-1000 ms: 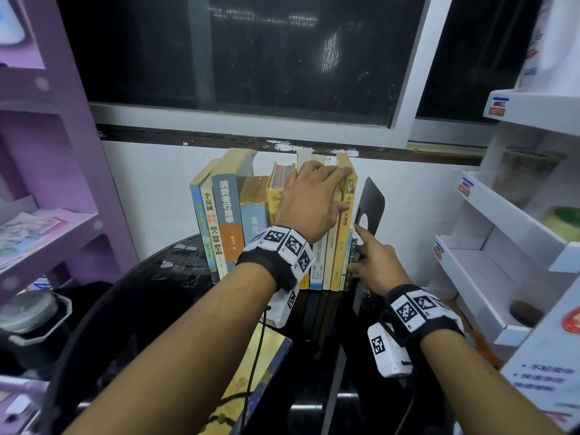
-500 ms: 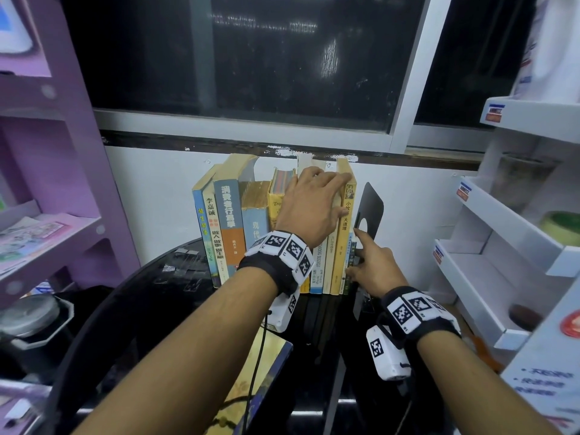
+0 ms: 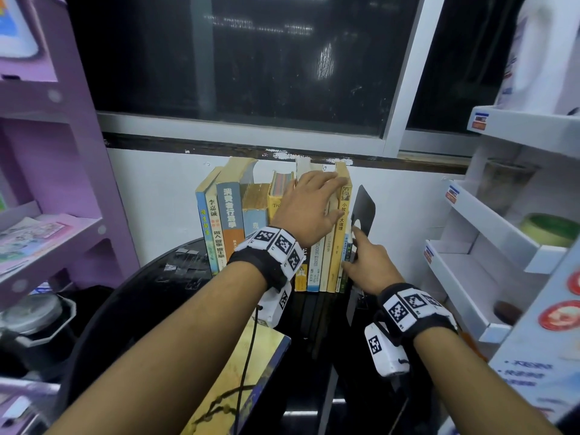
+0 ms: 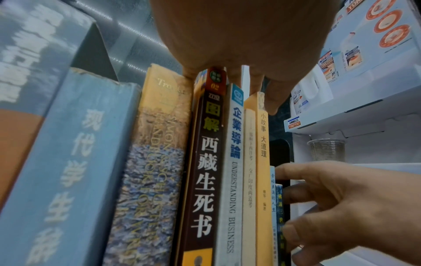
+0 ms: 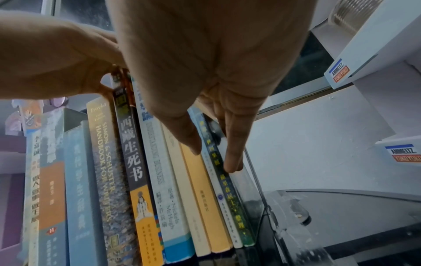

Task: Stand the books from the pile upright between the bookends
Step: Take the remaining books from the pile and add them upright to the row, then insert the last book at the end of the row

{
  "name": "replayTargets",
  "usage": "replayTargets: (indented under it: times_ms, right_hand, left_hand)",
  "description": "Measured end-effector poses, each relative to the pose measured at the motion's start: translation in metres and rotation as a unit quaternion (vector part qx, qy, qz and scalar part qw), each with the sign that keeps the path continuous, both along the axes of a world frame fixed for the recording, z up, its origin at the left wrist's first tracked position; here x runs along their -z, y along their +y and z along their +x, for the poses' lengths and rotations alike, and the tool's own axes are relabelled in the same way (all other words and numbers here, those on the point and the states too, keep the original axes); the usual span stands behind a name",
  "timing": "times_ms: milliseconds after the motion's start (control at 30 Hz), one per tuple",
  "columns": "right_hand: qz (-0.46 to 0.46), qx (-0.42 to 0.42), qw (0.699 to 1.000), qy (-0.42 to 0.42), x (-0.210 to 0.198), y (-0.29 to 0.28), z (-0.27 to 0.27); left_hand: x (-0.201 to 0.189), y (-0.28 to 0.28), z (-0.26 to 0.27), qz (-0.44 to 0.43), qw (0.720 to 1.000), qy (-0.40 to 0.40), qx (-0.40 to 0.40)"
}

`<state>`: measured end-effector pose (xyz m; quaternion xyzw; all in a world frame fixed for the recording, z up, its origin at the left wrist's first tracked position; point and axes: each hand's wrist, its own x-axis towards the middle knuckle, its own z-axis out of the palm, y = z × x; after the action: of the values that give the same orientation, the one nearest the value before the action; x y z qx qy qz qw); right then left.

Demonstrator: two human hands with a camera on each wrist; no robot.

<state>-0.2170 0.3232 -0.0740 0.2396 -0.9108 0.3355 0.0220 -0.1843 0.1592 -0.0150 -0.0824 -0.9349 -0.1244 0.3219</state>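
Left fingers (image 3: pixel 326 183): straight and spread, pressing flat on the tops of the right-hand books, gripping nothing.
Left hand (image 3: pixel 306 208): palm down over the row.
Right fingers (image 5: pixel 232 158): index extended against the thin end books beside the bookend; the others loosely bent, nothing held.
Right hand (image 3: pixel 370 265): low at the row's right end.
Books (image 3: pixel 232 215): upright, spines toward the near side, at the bench's far edge by the wall.
Black bookend (image 3: pixel 364 208): just right of the last book (its left-side partner is hidden).
Lying book (image 3: pixel 251 365): flat on the near bench (image 3: pixel 150 296), under the left forearm.
White shelves (image 3: pixel 470 246): right.
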Motion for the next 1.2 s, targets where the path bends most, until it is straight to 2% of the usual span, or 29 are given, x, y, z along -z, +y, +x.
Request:
replayTargets:
  times_ms: [267,400,500,633,767,900,1100,1200]
  right_hand:
    - [-0.007,0.036,0.998,0.050,-0.020,0.006,0.027]
    - [0.005,0.057,0.995,0.081,-0.022,0.005,0.047]
    - [0.030,0.027,0.998,0.049,-0.020,-0.002,0.063]
    - [0.132,-0.042,0.990,-0.035,-0.015,-0.015,0.090]
    - [0.209,-0.087,0.968,-0.109,-0.001,-0.029,0.109]
    - [0.253,-0.106,0.952,-0.137,0.008,-0.046,0.123]
    - [0.295,-0.105,0.938,-0.148,0.016,-0.067,0.136]
    - [0.322,-0.097,0.932,-0.135,0.018,-0.074,0.142]
  left_hand:
    - [0.013,-0.012,0.046,0.019,0.999,0.037,0.023]
    - [0.020,-0.019,0.078,0.046,0.999,0.008,0.010]
    - [0.031,-0.030,0.097,0.064,0.998,-0.027,-0.004]
    - [0.048,-0.045,0.120,0.089,0.988,-0.119,-0.045]
    - [0.066,-0.059,0.145,0.155,0.954,-0.244,-0.082]
    - [0.082,-0.072,0.164,0.209,0.903,-0.357,-0.115]
    - [0.095,-0.083,0.183,0.254,0.846,-0.445,-0.150]
    - [0.097,-0.084,0.187,0.227,0.841,-0.463,-0.163]
